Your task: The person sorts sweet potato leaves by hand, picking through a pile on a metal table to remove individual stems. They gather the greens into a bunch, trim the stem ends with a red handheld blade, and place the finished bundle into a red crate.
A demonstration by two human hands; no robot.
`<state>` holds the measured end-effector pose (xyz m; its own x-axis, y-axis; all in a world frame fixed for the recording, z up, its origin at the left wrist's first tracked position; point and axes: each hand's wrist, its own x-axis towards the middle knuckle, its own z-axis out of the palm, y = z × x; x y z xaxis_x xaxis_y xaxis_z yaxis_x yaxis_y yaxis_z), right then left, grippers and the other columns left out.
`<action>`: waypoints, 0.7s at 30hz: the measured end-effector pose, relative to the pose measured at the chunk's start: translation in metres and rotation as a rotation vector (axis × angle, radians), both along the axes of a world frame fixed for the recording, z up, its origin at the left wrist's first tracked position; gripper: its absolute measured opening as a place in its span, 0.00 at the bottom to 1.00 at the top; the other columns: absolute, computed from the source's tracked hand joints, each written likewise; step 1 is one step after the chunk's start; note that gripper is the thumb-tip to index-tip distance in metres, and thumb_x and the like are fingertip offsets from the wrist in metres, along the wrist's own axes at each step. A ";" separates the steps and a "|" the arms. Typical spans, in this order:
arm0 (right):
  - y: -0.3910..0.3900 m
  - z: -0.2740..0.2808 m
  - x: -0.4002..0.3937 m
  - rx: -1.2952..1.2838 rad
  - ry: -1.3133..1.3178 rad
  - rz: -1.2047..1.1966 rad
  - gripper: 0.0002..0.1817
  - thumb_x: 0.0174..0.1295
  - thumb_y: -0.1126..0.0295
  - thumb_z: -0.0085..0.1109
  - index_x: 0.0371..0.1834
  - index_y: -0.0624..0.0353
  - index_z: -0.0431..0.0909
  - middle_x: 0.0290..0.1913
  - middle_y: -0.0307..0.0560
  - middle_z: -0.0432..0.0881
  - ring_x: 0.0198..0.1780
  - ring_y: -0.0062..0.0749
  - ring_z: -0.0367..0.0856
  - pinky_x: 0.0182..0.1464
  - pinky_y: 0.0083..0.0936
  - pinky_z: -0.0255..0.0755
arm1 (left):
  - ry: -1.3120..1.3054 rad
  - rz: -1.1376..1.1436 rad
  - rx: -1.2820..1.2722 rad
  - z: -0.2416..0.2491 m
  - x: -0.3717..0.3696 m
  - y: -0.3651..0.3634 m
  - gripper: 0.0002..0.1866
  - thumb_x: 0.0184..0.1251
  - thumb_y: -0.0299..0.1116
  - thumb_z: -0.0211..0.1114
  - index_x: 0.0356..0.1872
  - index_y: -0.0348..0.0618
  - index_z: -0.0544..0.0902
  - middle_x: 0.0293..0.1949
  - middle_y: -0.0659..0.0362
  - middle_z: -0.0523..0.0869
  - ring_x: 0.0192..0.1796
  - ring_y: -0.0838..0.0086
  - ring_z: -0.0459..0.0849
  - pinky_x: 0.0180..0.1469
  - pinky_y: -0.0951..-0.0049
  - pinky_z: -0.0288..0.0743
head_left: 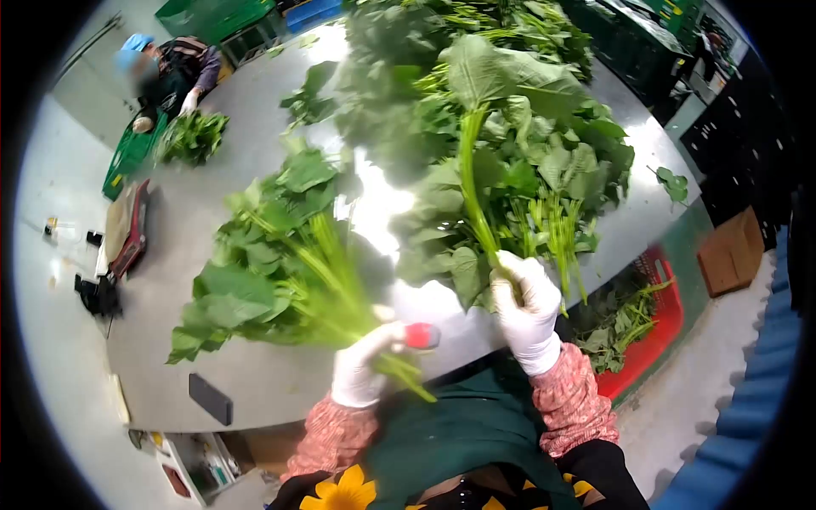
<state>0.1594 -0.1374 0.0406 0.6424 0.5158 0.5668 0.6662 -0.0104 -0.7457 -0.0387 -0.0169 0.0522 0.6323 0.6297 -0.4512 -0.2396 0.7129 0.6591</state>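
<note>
My left hand [365, 365], in a white glove with something red and grey at the thumb, is closed around the stems of a leafy green bunch [255, 263]. The bunch's leaves spread up and to the left over the metal table. My right hand [523, 306], gloved in white too, pinches the lower end of a long-stemmed leafy stalk [470, 170], whose large leaves point away from me. Beyond and beside the right hand lies a big pile of leafy greens [561, 161]. Part of the pile is blurred.
A metal table [297, 382] carries a dark phone-like object [210, 399] near its front edge. A red crate [667, 314] with greens stands at the right, near a cardboard box [731, 253]. At the upper left, a person [183, 68] handles greens [194, 138] by a green crate [127, 161].
</note>
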 end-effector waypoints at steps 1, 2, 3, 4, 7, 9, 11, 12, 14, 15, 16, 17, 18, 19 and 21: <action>0.001 0.000 -0.007 -0.100 -0.175 0.045 0.23 0.53 0.82 0.66 0.54 0.57 0.84 0.30 0.45 0.81 0.24 0.28 0.76 0.28 0.23 0.70 | 0.004 -0.018 0.032 0.003 0.006 -0.003 0.11 0.64 0.21 0.61 0.47 0.39 0.77 0.34 0.56 0.84 0.34 0.71 0.80 0.41 0.71 0.75; 0.003 0.000 -0.015 -0.194 -0.350 0.095 0.25 0.50 0.81 0.66 0.55 0.55 0.84 0.30 0.46 0.81 0.22 0.31 0.75 0.26 0.25 0.69 | 0.014 -0.032 0.064 0.006 0.011 -0.007 0.12 0.65 0.21 0.62 0.48 0.39 0.78 0.35 0.56 0.84 0.35 0.71 0.80 0.43 0.72 0.76; 0.007 0.004 -0.026 -0.242 -0.521 0.131 0.23 0.51 0.76 0.65 0.54 0.54 0.84 0.29 0.42 0.81 0.21 0.30 0.72 0.23 0.28 0.65 | 0.068 -0.039 -0.012 0.017 0.016 -0.012 0.12 0.66 0.23 0.63 0.50 0.38 0.78 0.37 0.57 0.85 0.38 0.71 0.82 0.45 0.72 0.76; 0.011 -0.001 -0.037 -0.290 -0.615 0.145 0.20 0.55 0.70 0.64 0.53 0.57 0.84 0.33 0.44 0.83 0.21 0.30 0.73 0.24 0.27 0.65 | 0.118 -0.046 -0.089 0.025 0.020 -0.018 0.13 0.67 0.24 0.63 0.52 0.38 0.78 0.39 0.57 0.85 0.40 0.71 0.83 0.47 0.72 0.77; 0.010 0.000 -0.049 -0.306 -0.588 0.186 0.20 0.56 0.65 0.65 0.52 0.58 0.84 0.43 0.49 0.86 0.25 0.31 0.76 0.27 0.26 0.68 | 0.136 -0.089 0.449 -0.012 0.009 -0.018 0.11 0.69 0.25 0.64 0.50 0.38 0.81 0.44 0.59 0.86 0.43 0.74 0.83 0.51 0.73 0.77; 0.007 0.000 -0.050 -0.383 -0.597 0.213 0.20 0.56 0.63 0.66 0.52 0.58 0.84 0.45 0.50 0.87 0.28 0.31 0.78 0.30 0.25 0.70 | 0.068 -0.023 0.199 -0.011 0.014 -0.017 0.10 0.68 0.25 0.64 0.48 0.38 0.81 0.42 0.59 0.85 0.42 0.74 0.83 0.50 0.73 0.77; 0.006 0.000 -0.048 -0.375 -0.624 0.166 0.20 0.56 0.64 0.65 0.52 0.58 0.84 0.40 0.46 0.86 0.30 0.31 0.79 0.32 0.26 0.71 | -0.031 0.026 -0.088 0.005 0.020 -0.017 0.09 0.66 0.25 0.65 0.46 0.38 0.81 0.39 0.58 0.85 0.40 0.73 0.82 0.47 0.74 0.76; 0.008 0.001 -0.046 -0.366 -0.639 0.145 0.20 0.55 0.65 0.65 0.51 0.58 0.84 0.37 0.44 0.85 0.31 0.30 0.80 0.33 0.26 0.71 | -0.054 0.040 -0.065 0.000 0.020 -0.017 0.09 0.66 0.25 0.65 0.46 0.38 0.81 0.39 0.58 0.85 0.39 0.73 0.82 0.47 0.74 0.76; 0.010 0.005 -0.033 -0.255 -0.650 0.066 0.18 0.52 0.70 0.64 0.48 0.58 0.84 0.31 0.40 0.81 0.30 0.31 0.80 0.33 0.27 0.72 | -0.095 0.073 -0.012 -0.016 0.019 -0.017 0.09 0.65 0.24 0.65 0.45 0.39 0.81 0.38 0.59 0.84 0.38 0.73 0.82 0.46 0.74 0.76; 0.007 0.025 -0.031 -0.328 -0.594 0.036 0.14 0.53 0.73 0.65 0.43 0.59 0.85 0.30 0.41 0.82 0.30 0.32 0.81 0.32 0.30 0.72 | -0.119 0.081 0.012 -0.013 0.022 -0.019 0.09 0.65 0.25 0.65 0.45 0.39 0.80 0.38 0.59 0.84 0.39 0.74 0.81 0.47 0.73 0.76; 0.005 0.030 -0.021 -0.277 -0.453 -0.054 0.08 0.55 0.75 0.67 0.38 0.58 0.85 0.30 0.42 0.84 0.29 0.33 0.81 0.31 0.32 0.72 | -0.061 0.149 -0.021 -0.004 0.026 -0.020 0.08 0.65 0.26 0.64 0.43 0.39 0.79 0.37 0.59 0.83 0.38 0.74 0.81 0.48 0.73 0.76; -0.004 0.023 0.000 -0.184 -0.555 -0.305 0.05 0.58 0.77 0.68 0.38 0.59 0.86 0.32 0.46 0.87 0.33 0.34 0.85 0.34 0.30 0.75 | 0.044 0.104 0.261 -0.002 0.021 -0.015 0.07 0.66 0.26 0.64 0.42 0.40 0.79 0.37 0.59 0.82 0.38 0.74 0.80 0.49 0.72 0.76; -0.022 0.035 0.019 -0.243 -0.524 -0.448 0.08 0.59 0.78 0.69 0.42 0.61 0.87 0.38 0.49 0.89 0.38 0.35 0.87 0.39 0.26 0.78 | 0.152 0.057 0.539 0.001 0.013 -0.008 0.06 0.67 0.27 0.64 0.42 0.40 0.78 0.36 0.59 0.82 0.37 0.74 0.80 0.50 0.71 0.76; -0.043 0.035 0.038 -0.186 -0.424 -0.621 0.10 0.62 0.80 0.66 0.46 0.65 0.86 0.44 0.52 0.89 0.44 0.36 0.88 0.47 0.26 0.79 | -0.182 0.125 0.025 0.007 0.013 0.009 0.05 0.68 0.28 0.63 0.41 0.41 0.78 0.34 0.59 0.81 0.37 0.73 0.80 0.52 0.68 0.76; -0.088 0.041 0.069 -0.167 -0.383 -0.763 0.12 0.68 0.79 0.60 0.53 0.65 0.84 0.55 0.56 0.85 0.56 0.38 0.85 0.57 0.31 0.78 | -0.141 0.178 0.050 -0.005 0.005 0.018 0.06 0.67 0.29 0.65 0.40 0.41 0.78 0.33 0.58 0.81 0.38 0.71 0.80 0.53 0.64 0.76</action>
<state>0.2281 -0.2252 0.0817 0.6273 0.1180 0.7698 0.6375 -0.6456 -0.4206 -0.0333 0.0015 0.0473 0.5635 0.7564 -0.3320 -0.4509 0.6184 0.6437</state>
